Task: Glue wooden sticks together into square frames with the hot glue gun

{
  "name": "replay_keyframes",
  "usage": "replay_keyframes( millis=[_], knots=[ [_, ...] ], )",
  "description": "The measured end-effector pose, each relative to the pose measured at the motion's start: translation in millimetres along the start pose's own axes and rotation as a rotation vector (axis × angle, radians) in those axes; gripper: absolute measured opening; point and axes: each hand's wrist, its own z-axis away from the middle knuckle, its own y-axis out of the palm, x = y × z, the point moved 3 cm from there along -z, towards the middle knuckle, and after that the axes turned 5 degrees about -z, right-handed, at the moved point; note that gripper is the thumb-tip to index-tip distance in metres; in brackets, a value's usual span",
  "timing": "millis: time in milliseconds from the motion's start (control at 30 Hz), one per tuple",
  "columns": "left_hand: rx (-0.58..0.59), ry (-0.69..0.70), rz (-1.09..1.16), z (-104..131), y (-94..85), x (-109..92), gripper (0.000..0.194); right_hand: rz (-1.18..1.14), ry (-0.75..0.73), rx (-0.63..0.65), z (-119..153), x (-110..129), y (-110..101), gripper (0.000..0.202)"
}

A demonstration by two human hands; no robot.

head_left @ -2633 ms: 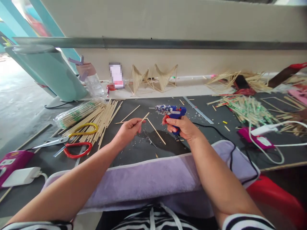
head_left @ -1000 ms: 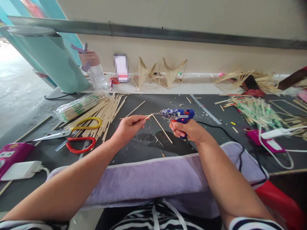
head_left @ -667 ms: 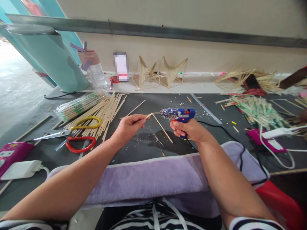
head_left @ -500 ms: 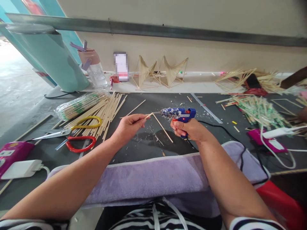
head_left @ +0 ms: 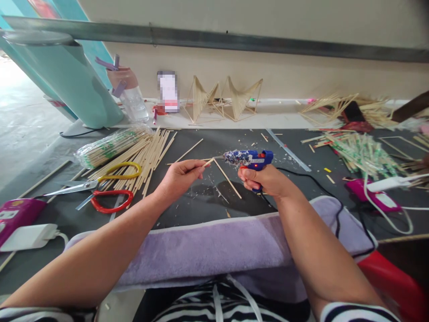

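Between the thumb and fingers of my left hand (head_left: pixel 183 176) is pinched a thin wooden stick; its end meets another wooden stick (head_left: pixel 228 179) at a corner, and that one slants down to the right above the dark table. My right hand (head_left: pixel 259 179) is wrapped around the handle of a blue hot glue gun (head_left: pixel 246 157) with a small red light lit. The front of the gun is crusted with white bits, and its nozzle (head_left: pixel 218 157) is at the corner where the sticks meet. Whether fresh glue is there is too small to tell.
Scissors (head_left: pixel 97 183), loose sticks (head_left: pixel 147 156) and a wrapped stick bundle (head_left: pixel 110 147) lie at left. Two stick models (head_left: pixel 239 100), a phone (head_left: pixel 168 91) and a bottle (head_left: pixel 129 96) stand behind. The gun's black cord (head_left: pixel 310 179) runs right, near a purple power strip (head_left: pixel 373 194).
Hardly anything differs. Both hands keep their hold, and the nozzle stays at the stick corner; the whole view has shifted very slightly.
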Motion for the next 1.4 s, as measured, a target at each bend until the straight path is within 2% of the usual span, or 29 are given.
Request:
replay_keyframes(
  millis=[433,667,1133,1400],
  knots=[
    [-0.017,-0.016,0.0,1,-1.8,-5,0.026,0.017,-0.006,0.009,1,2,1,0.034],
    [0.035,-0.007,0.026,1,-0.5,-1,0.029,0.037,-0.026,-0.006,1,1,-1,0.034],
    [-0.093,0.024,-0.107,-3,-4.8,4,0.027,0.035,-0.04,-0.008,0,-1,1,0.035],
    [-0.069,0.031,-0.119,-3,-3.3,4,0.026,0.048,-0.039,-0.03,-2,0,0,0.036]
  ],
)
